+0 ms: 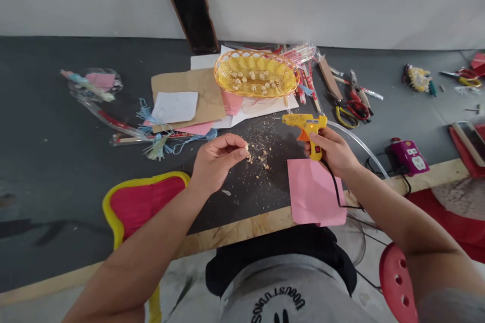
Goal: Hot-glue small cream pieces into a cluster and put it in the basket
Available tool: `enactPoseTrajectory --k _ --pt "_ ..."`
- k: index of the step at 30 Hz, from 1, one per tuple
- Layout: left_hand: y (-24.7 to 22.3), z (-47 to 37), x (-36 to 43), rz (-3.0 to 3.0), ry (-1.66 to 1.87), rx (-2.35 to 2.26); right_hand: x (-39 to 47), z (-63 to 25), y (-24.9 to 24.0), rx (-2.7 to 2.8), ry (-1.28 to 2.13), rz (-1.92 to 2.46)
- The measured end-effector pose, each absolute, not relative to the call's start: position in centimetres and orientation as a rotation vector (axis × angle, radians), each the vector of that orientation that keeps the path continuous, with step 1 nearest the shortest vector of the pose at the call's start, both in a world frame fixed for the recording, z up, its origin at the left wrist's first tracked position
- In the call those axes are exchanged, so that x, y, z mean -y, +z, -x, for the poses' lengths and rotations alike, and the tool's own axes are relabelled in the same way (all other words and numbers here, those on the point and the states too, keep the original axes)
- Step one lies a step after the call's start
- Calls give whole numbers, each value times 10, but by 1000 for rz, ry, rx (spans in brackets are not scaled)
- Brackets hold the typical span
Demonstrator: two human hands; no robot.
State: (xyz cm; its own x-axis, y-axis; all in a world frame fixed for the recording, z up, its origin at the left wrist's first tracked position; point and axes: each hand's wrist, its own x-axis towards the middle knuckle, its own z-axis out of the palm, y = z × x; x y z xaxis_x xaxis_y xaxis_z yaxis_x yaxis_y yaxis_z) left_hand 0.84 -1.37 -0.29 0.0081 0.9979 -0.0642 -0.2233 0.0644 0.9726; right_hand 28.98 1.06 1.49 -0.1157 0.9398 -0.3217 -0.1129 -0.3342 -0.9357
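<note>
My right hand (333, 149) is wrapped round the handle of a yellow glue gun (305, 122), its nozzle pointing left and a small light glowing on its side. With thumb and forefinger pinched, my left hand (220, 159) holds a small pale bead-like piece (246, 147), mostly covered by the fingertips. Below and beside those fingertips, small pale crumbs (264, 159) are scattered over the dark table (242, 197). Behind both hands stands a yellow woven basket (227, 88) with several small pale clusters (252, 76) in it. A pink paper sheet (314, 192) lies under the glue gun.
Brown and white papers (185, 86) and blue tassels (159, 146) lie at the back left. Pliers (358, 101) and scissors (346, 116) rest at the back right. A phone (191, 7) leans on the wall. The gun's black cord (335, 184) runs near a purple socket box (409, 156).
</note>
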Motion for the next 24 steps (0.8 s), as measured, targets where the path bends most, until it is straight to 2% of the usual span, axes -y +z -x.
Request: enactPoseTrajectory --k 6,10,12,15,17,20,24 --pt "-7 -6 14 -1032 1256 -1048 -17 -307 6 939 1633 1384" --pt "-7 -6 13 -1024 1259 -1065 -19 -326 10 1191 1602 1410" --pt "-7 -6 13 -1029 1262 -1078 -17 -336 16 1465 1435 1509" --pt "-6 -8 12 -1057 1251 -1101 -7 -335 27 1921 872 1700" --pt "-6 -8 12 -1078 1244 -1112 2 -320 31 2163 617 1610" --pt "-6 -9 13 -1091 1246 -1126 13 -282 29 2410 622 1294" --pt "-7 -8 12 -1081 1263 -1111 15 -239 21 2683 520 1275"
